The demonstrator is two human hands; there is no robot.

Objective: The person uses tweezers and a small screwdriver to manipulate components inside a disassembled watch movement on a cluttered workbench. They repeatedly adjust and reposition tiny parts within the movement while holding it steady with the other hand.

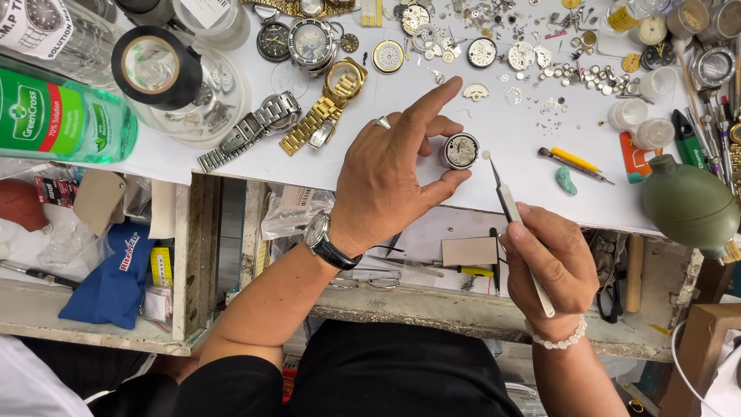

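Pinching a round watch movement [461, 150] between thumb and fingers, my left hand [390, 181] steadies it on the white bench top [509, 147], while my right hand [548, 266] grips tweezers [505, 197], tips just beside it.

Black wristwatch [328, 241], silver ring [382, 122], white bead bracelet [559, 337].
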